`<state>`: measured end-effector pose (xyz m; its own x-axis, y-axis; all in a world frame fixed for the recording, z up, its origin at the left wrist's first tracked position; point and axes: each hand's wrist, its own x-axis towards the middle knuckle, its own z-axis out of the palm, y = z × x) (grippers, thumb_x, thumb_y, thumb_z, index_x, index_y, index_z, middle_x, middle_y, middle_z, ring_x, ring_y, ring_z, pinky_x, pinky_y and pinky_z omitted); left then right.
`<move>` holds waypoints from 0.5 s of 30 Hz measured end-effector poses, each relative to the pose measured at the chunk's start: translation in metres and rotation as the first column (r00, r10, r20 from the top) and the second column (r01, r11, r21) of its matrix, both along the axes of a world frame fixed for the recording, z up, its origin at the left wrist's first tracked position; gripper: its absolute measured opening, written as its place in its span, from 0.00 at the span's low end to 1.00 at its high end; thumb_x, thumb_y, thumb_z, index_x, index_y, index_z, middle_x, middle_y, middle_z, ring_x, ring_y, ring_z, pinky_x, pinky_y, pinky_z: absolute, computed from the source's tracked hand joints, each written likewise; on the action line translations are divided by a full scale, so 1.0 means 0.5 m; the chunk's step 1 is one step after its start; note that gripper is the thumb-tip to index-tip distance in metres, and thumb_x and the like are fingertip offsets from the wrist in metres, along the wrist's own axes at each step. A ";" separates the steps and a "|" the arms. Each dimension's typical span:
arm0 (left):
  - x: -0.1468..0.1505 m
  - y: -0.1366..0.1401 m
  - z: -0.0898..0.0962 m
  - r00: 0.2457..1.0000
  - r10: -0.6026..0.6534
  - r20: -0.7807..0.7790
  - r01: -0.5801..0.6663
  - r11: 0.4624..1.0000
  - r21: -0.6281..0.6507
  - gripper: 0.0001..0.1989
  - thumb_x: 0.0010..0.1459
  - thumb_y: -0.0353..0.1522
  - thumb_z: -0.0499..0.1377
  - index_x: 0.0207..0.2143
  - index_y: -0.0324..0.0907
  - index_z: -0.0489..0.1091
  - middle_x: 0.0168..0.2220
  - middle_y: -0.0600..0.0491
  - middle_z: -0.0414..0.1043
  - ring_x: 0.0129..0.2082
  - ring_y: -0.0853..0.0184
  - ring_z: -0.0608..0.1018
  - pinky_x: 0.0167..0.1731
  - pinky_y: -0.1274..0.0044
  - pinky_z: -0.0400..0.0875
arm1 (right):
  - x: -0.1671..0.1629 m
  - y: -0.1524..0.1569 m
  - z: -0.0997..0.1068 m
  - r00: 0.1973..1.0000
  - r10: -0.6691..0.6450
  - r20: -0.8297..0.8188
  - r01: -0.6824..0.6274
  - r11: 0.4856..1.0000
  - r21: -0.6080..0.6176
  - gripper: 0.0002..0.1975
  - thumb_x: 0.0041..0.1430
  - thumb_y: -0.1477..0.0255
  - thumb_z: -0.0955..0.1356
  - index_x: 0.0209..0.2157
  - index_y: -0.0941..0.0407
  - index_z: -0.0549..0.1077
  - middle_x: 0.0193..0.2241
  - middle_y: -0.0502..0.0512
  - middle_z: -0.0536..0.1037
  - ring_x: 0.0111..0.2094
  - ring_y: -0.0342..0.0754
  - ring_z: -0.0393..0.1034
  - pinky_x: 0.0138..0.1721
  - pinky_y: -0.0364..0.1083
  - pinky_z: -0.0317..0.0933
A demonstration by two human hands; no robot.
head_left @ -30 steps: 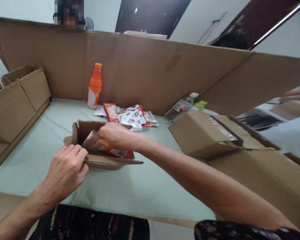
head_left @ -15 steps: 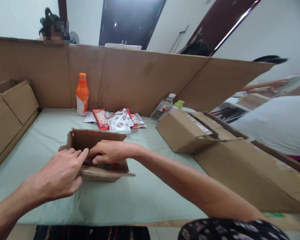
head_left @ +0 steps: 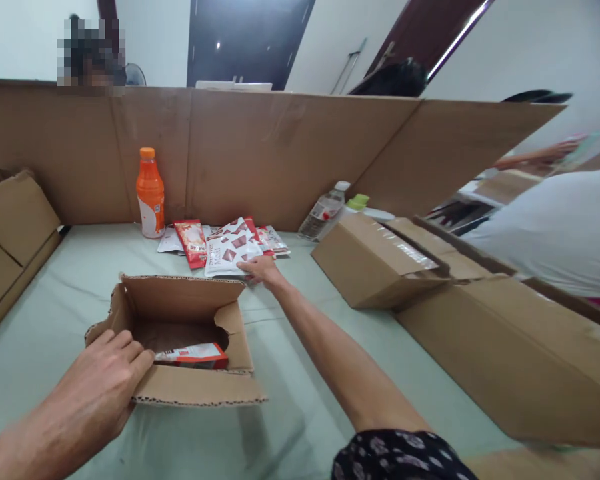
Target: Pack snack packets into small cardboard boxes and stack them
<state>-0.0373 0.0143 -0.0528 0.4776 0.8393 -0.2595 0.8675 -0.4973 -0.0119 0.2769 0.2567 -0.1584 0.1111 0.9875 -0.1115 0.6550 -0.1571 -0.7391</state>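
My left hand (head_left: 105, 380) is closed over the near left edge of a small open cardboard box (head_left: 200, 388). A white and red packet (head_left: 195, 353) lies inside the box against its near wall. Beyond the box, my right hand (head_left: 261, 269) pinches the lower right corner of a white packet with brown squares (head_left: 233, 248), which leans on a pile of packets. A red and cream packet (head_left: 192, 241) lies just left of it, and others are partly hidden behind.
An orange bottle (head_left: 151, 197) stands at the back left before a tall cardboard partition (head_left: 290, 153). A clear bottle (head_left: 325, 212) leans at the back right beside cardboard boxes (head_left: 375, 257). Another carton (head_left: 17, 227) sits at far left. People are beyond the partition and at right.
My right hand has come out of the box and moved forward onto the white packet, whose near edge is raised. The box has shifted slightly toward me, with my left hand on its edge.
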 end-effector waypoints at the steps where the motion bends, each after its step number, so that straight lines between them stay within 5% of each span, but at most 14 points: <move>1: -0.001 0.000 -0.002 1.000 0.004 -0.003 -0.004 1.000 0.015 0.20 0.54 0.19 0.53 0.43 0.41 0.77 0.44 0.44 0.80 0.45 0.50 0.77 0.47 0.58 0.70 | -0.006 -0.003 -0.012 0.999 -0.005 -0.040 0.004 1.000 -0.030 0.21 0.70 0.62 0.70 0.59 0.56 0.72 0.56 0.60 0.75 0.51 0.54 0.75 0.51 0.58 0.73; 4: -0.001 0.000 -0.002 1.000 -0.006 -0.013 0.007 0.999 0.048 0.20 0.52 0.18 0.54 0.41 0.41 0.77 0.43 0.45 0.81 0.45 0.52 0.77 0.45 0.60 0.70 | -0.002 -0.028 -0.015 0.989 -0.018 -0.148 0.007 0.997 -0.071 0.19 0.69 0.63 0.70 0.56 0.57 0.73 0.52 0.59 0.77 0.48 0.52 0.76 0.47 0.55 0.74; 7: 0.003 -0.001 0.001 0.999 -0.039 -0.003 0.039 0.996 0.078 0.16 0.53 0.20 0.54 0.40 0.41 0.77 0.40 0.45 0.80 0.43 0.52 0.77 0.42 0.62 0.69 | 0.039 -0.079 0.021 0.979 -0.015 -0.202 0.014 1.000 -0.006 0.09 0.63 0.67 0.72 0.40 0.59 0.78 0.36 0.53 0.80 0.35 0.48 0.75 0.35 0.47 0.72; 10: 0.007 -0.007 0.003 0.997 -0.054 0.050 0.047 0.991 0.124 0.15 0.56 0.20 0.54 0.38 0.41 0.76 0.38 0.45 0.79 0.41 0.54 0.75 0.40 0.64 0.67 | 0.090 -0.157 0.088 0.975 0.059 -0.216 -0.013 0.978 0.209 0.04 0.58 0.69 0.72 0.34 0.55 0.79 0.31 0.50 0.79 0.31 0.46 0.72 0.30 0.44 0.68; 13: 0.010 -0.013 0.004 0.996 -0.037 0.087 0.025 0.990 0.142 0.15 0.56 0.19 0.53 0.38 0.41 0.76 0.37 0.46 0.78 0.39 0.55 0.75 0.40 0.65 0.67 | 0.109 -0.257 0.177 0.983 0.163 -0.082 -0.068 0.744 0.665 0.06 0.61 0.67 0.72 0.39 0.48 0.82 0.33 0.53 0.82 0.33 0.52 0.75 0.33 0.49 0.70; 15: 0.011 -0.017 0.004 0.994 -0.022 0.111 0.007 0.991 0.133 0.15 0.55 0.18 0.54 0.38 0.40 0.75 0.38 0.46 0.78 0.40 0.55 0.75 0.40 0.65 0.68 | 0.089 -0.326 0.229 0.993 0.116 -0.013 -0.059 0.595 0.802 0.06 0.63 0.66 0.73 0.40 0.44 0.83 0.32 0.51 0.82 0.34 0.54 0.77 0.34 0.51 0.71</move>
